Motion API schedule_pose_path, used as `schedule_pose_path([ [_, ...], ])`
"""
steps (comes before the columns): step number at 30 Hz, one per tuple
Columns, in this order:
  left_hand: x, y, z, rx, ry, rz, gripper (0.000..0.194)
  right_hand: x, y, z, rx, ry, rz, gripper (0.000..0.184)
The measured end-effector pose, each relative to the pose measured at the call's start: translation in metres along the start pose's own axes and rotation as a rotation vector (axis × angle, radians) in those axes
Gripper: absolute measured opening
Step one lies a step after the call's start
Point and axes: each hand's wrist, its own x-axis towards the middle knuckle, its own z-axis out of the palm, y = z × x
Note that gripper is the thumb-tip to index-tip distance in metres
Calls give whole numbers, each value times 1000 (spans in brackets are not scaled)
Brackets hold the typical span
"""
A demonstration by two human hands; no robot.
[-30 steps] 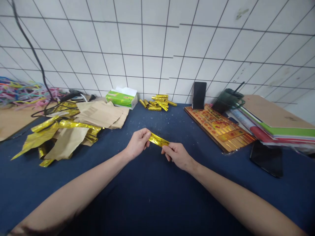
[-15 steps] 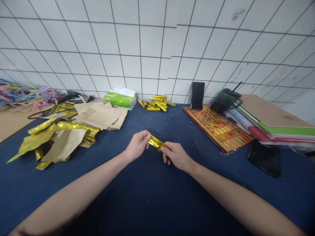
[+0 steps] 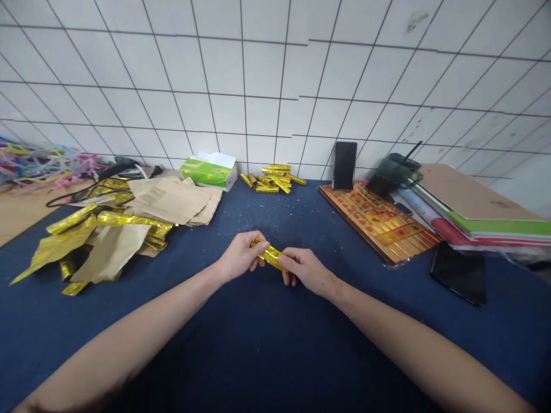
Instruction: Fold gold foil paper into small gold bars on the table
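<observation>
A small roll of shiny gold paper (image 3: 271,256) is stretched between my two hands above the blue tabletop (image 3: 258,344). My left hand (image 3: 241,256) pinches its left end between thumb and fingers. At the other end my right hand (image 3: 307,269) grips it, covering that tip. The roll slants slightly down to the right. Beyond my hands, by the wall, lies a pile of similar gold rolls (image 3: 271,179). To the left is a loose heap of gold foil sheets (image 3: 64,241) with brown paper pieces (image 3: 114,246).
A green tissue pack (image 3: 209,171) stands against the tiled wall. On the right a phone (image 3: 345,165) leans upright on a red-gold printed pack (image 3: 379,223). Near it are a dark mug (image 3: 394,175), stacked folders (image 3: 482,198) and a flat black device (image 3: 460,274). Colourful strips (image 3: 47,163) lie far left.
My left hand has shifted its hold inward, its thumb now lying farther along the gold roll. The hands are slightly closer together. The view has shifted a little.
</observation>
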Motion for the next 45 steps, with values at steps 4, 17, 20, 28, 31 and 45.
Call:
schedule_pose_path([
  [4,-2,0,7,68,-77,-35,23,-1,-2,1,-3,-39,-2,35],
  [17,-2,0,2,53,3,24,27,-2,-5,1,-162,38,-8,39],
  [20,0,-1,-1,37,10,27,28,-3,-6,3,-167,100,-27,40],
  [28,5,-1,-3,-68,111,74,32,0,1,2,-35,112,4,33],
  [31,8,-4,-3,-152,127,63,32,2,3,2,-38,158,-36,32],
  [45,10,6,19,-419,139,17,28,5,6,4,144,265,-66,35],
])
